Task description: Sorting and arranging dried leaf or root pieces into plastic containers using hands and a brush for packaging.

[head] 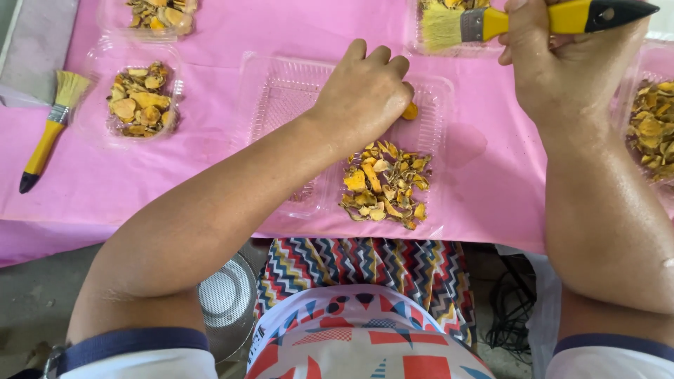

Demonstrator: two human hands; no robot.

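An open clear plastic clamshell box (281, 98) lies on the pink table cover in front of me. Its right half holds a heap of dried yellow-orange slices (385, 184). My left hand (365, 95) rests over that half, fingers closed on one orange slice (410, 111) at the far side of the heap. My right hand (562, 67) is raised at the upper right, gripping a yellow-handled paintbrush (533, 20) with a black handle end and pale bristles pointing left.
A second yellow brush (49, 130) lies at the left on the pink cover (491, 175). Filled clear boxes of slices sit at left (140, 102), upper left (160, 14) and far right (653, 126). The table's near edge runs above my lap.
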